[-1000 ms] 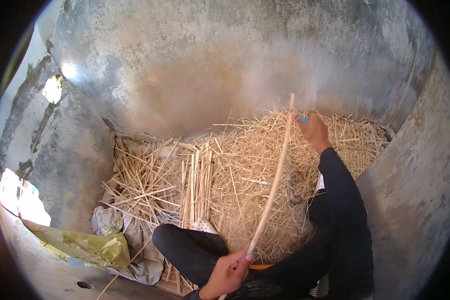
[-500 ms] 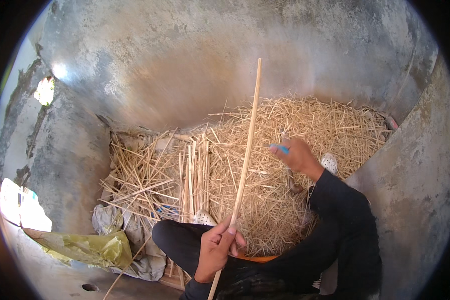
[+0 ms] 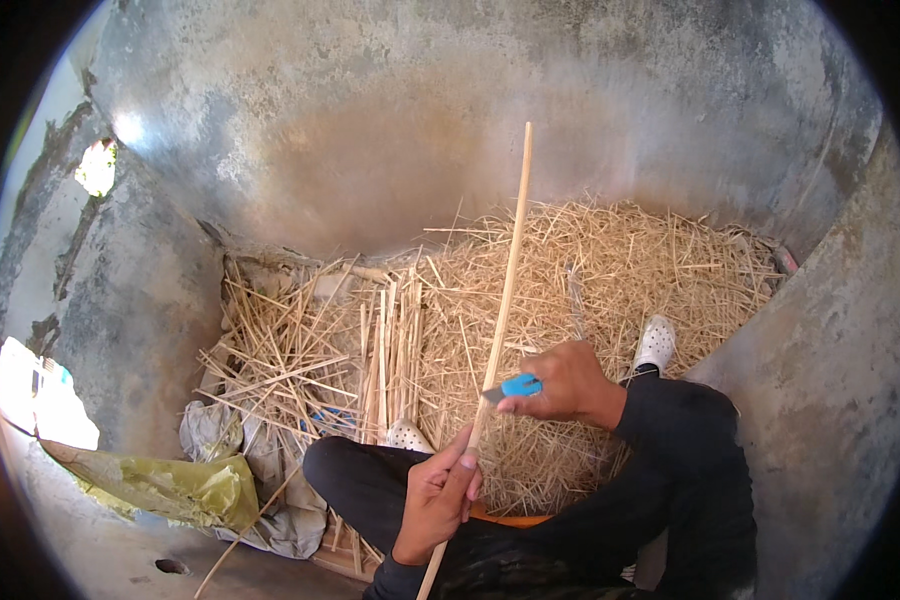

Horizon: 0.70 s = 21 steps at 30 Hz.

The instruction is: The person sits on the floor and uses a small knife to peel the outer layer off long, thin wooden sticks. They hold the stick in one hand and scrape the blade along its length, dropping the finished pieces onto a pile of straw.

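A long, pale strip of wood or bamboo (image 3: pixel 511 270) rises at a slant from my lap toward the far wall. Low on its length, my left hand (image 3: pixel 440 497) is closed around it, thumb on top. My right hand (image 3: pixel 570 385) grips a knife (image 3: pixel 520 386) with a blue handle and a short grey blade. That blade touches or lies right against the strip, a little above my left hand. The fingers of my right hand partly cover the handle.
Straw-like shavings (image 3: pixel 650 260) cover the floor ahead and to the right. Several cut strips (image 3: pixel 390 350) lie at the left beside a tangle of thin sticks (image 3: pixel 280 345). A yellow-green plastic sheet (image 3: pixel 200 490) lies near left. Grey walls (image 3: pixel 370 130) enclose the space; a white shoe (image 3: pixel 655 343) stands at right.
My right hand has come down and left with the knife, from beyond the strip's right side to the strip itself. My left hand keeps its hold on the strip.
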Available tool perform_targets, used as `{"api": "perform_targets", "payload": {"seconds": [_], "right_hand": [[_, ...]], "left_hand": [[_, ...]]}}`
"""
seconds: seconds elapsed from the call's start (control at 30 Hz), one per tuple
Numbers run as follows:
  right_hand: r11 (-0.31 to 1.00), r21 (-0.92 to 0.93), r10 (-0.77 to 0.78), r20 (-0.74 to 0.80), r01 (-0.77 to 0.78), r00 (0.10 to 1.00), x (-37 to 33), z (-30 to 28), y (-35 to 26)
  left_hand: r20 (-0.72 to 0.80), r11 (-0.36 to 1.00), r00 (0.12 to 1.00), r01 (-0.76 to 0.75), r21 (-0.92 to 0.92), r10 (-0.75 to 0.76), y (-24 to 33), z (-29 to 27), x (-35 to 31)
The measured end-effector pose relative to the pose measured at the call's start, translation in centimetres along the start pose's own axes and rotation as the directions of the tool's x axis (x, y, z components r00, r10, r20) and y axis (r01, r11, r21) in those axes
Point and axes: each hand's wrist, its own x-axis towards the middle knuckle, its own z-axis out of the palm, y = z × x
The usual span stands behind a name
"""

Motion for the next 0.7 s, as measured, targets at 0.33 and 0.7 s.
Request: {"api": "perform_targets", "payload": {"seconds": [0.33, 0.7], "right_hand": [[0.997, 0.02, 0.081, -0.134, -0.079, 0.988, 0.2, 0.3, 2.2], [0.925, -0.067, 0.35, -0.229, -0.374, 0.908, 2.0, -1.7, 7.5]], "left_hand": [[0.025, 0.997, 1.0, -0.013, 0.079, 0.011, 0.0, 1.3, -0.9], [0.082, 0.985, 0.994, -0.086, 0.148, 0.074, -0.6, 1.4, -1.7]]}}
